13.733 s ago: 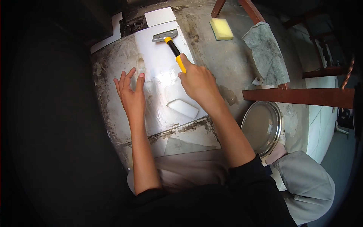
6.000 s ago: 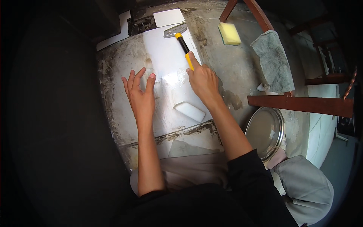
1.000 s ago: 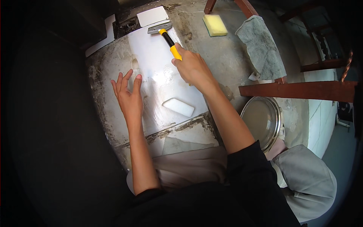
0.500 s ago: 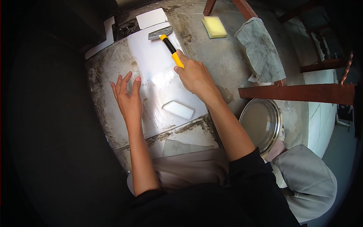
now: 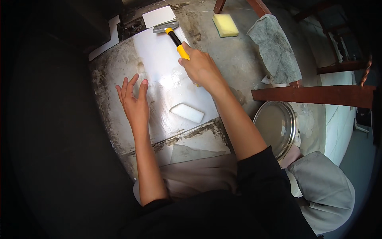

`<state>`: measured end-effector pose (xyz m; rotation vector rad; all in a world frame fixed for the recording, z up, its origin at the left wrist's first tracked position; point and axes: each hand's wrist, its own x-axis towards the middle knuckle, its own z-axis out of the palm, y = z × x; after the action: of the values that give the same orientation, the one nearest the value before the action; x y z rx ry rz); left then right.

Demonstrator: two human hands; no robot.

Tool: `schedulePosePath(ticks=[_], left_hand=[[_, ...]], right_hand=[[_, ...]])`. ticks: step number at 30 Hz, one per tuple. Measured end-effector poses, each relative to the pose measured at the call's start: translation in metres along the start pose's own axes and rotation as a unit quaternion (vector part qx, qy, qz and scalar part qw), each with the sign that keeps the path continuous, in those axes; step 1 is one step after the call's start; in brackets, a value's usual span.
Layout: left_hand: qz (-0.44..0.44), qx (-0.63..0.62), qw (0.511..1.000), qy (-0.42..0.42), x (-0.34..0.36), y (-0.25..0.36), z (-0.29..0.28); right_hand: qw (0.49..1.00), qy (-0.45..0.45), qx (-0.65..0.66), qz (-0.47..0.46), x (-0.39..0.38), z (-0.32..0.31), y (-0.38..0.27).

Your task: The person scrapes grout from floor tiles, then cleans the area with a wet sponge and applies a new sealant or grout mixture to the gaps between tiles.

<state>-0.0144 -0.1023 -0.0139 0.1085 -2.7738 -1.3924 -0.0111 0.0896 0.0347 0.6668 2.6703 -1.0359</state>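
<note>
My right hand (image 5: 201, 69) grips the yellow and black handle of a scraper (image 5: 174, 38). Its wide metal blade lies at the far end of a glossy white strip on a stained tile surface (image 5: 151, 51), just short of a small white tile (image 5: 158, 16). My left hand (image 5: 133, 99) is open on the grimy left part of that surface, fingers spread and curved, holding nothing; whether its fingertips touch the tile is unclear. Between my forearms lies a loose white angular piece (image 5: 187, 112).
A yellow sponge (image 5: 225, 24) sits to the right. A grey cloth (image 5: 274, 47) drapes over a red-brown wooden frame (image 5: 310, 95). A round steel pan (image 5: 271, 129) rests beside my right forearm. A white strip piece (image 5: 103, 47) lies at the back left, beside a dark wall.
In the last half second my right hand has pushed the scraper away from me toward the far edge. My left hand stays spread in about the same place; the sponge and pan stay put.
</note>
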Motion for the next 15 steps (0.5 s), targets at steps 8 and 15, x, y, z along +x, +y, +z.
schedulePosePath(ticks=[8,15], left_hand=[[0.007,0.005,1.0,0.004,0.002,-0.002,-0.002],[0.001,0.005,1.0,0.013,0.004,-0.005,-0.005]], right_hand=[[0.999,-0.008,0.05,0.005,-0.003,-0.001,0.002],[0.991,0.073,-0.063,-0.089,-0.001,0.018,0.014]])
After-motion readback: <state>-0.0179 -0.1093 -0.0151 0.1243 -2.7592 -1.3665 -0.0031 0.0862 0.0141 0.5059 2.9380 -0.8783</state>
